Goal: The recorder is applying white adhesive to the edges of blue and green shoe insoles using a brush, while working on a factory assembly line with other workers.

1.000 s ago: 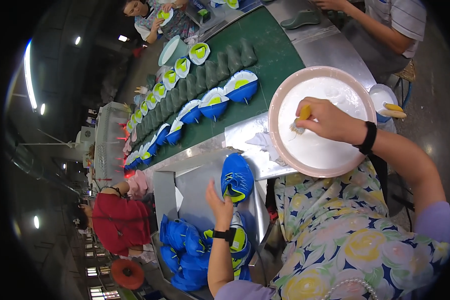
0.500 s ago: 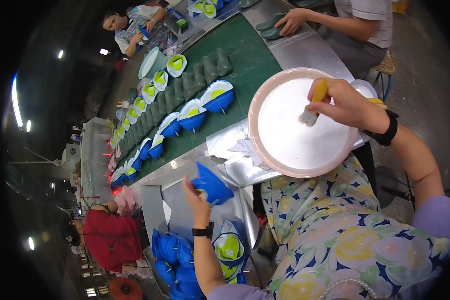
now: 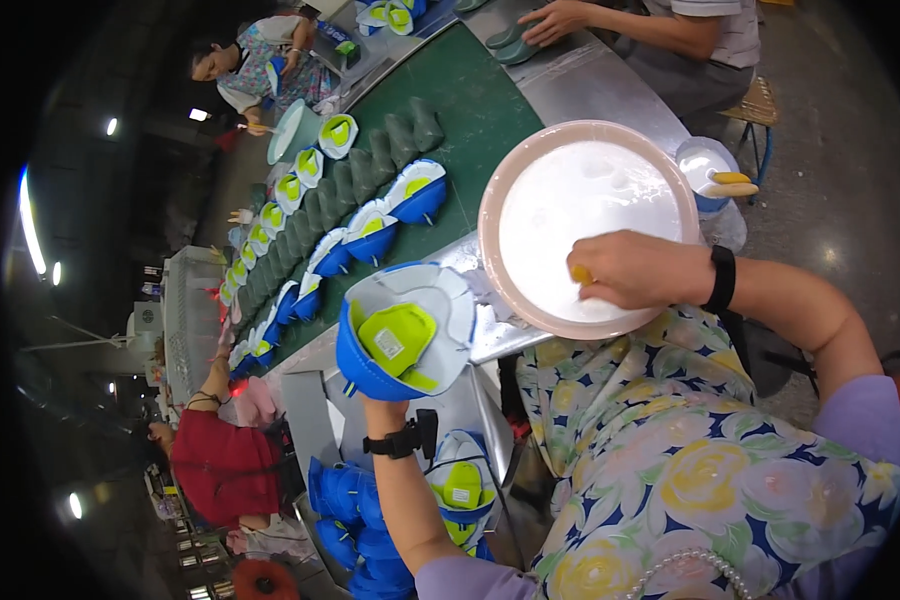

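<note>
My left hand (image 3: 381,408) holds up a blue shoe upper (image 3: 357,362) from below, its fingers mostly hidden behind it. The upper's white lining and lime-green inner piece face me. My right hand (image 3: 625,270) is closed round a brush by its yellow handle (image 3: 579,273), low over the white liquid (image 3: 545,215) in a wide pinkish basin (image 3: 490,215). The bristles are hidden by the hand, so I cannot tell how deep they sit. Below my left forearm lie a stack of blue uppers (image 3: 345,500) and another upper with a lime-green piece (image 3: 462,485).
A green conveyor belt (image 3: 480,120) carries rows of blue uppers (image 3: 370,238) and dark shoe lasts (image 3: 355,175). Right of the basin stands a small tub (image 3: 705,160) with yellow handles. Co-workers sit at the far right, far left and near left, one in a red shirt (image 3: 220,465).
My left hand has raised the blue upper and turned its inside toward me. My right hand has lowered the brush toward the basin's near side.
</note>
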Demonstrator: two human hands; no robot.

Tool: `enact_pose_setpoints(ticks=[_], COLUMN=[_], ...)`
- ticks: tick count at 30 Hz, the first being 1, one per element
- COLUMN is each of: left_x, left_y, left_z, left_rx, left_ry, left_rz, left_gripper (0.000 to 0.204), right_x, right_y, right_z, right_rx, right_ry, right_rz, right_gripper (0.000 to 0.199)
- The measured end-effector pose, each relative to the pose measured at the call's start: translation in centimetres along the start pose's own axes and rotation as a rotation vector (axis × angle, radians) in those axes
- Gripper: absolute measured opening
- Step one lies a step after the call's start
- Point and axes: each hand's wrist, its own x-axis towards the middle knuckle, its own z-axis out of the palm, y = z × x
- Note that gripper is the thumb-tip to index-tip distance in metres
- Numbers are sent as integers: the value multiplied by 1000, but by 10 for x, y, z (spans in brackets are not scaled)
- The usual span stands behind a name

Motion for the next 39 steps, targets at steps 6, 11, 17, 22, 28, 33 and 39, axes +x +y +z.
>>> enact_pose_setpoints(ticks=[6,11,17,22,28,33,39], left_x=[23,51,55,49,60,67,84], left_y=[-12,-22,-36,-62,-92,-103,-65], left_z=[14,40,55,62,86,88,39], left_rx=[70,98,144,182,206,223,240], left_ry=[-24,-154,-259,-266,-256,-257,-251], left_rz=[24,23,32,3,-25,-41,-50], left_gripper=[65,66,67,68,69,70,71], right_x=[-4,26,19,11,10,10,-3], right_y=[16,-12,0,0,7,-4,-8], right_z=[-50,-73,-78,-65,-38,-24,-40], right_rx=[95,261,147,328,515,668,622], right_ry=[398,428,560,641,686,625,652], right_rz=[32,-131,-23,301,420,433,262], right_gripper=[18,19,26,36,39,40,32])
